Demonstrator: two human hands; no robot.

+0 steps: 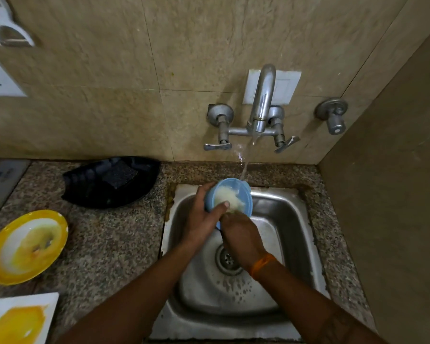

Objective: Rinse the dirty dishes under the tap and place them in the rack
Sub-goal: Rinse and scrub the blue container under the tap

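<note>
Your left hand [199, 217] grips the blue bowl [230, 194] by its near rim, thumb over the edge, holding it tilted above the steel sink [278, 214]. Your right hand [241, 237] is just beside the left, its fingers reaching into the bowl; whether they pinch anything you cannot tell. A thin stream from the tap [261, 100] beyond your hands lands on the bowl's far rim, and pale residue coats the inside. An orange band [262, 265] circles your right wrist. Well to the left of your left hand, on the table [114, 242], sit a yellow plate [25, 247] smeared with sauce, a white square plate [18, 319] likewise stained, and, further back, a black rack [109, 182].
</note>
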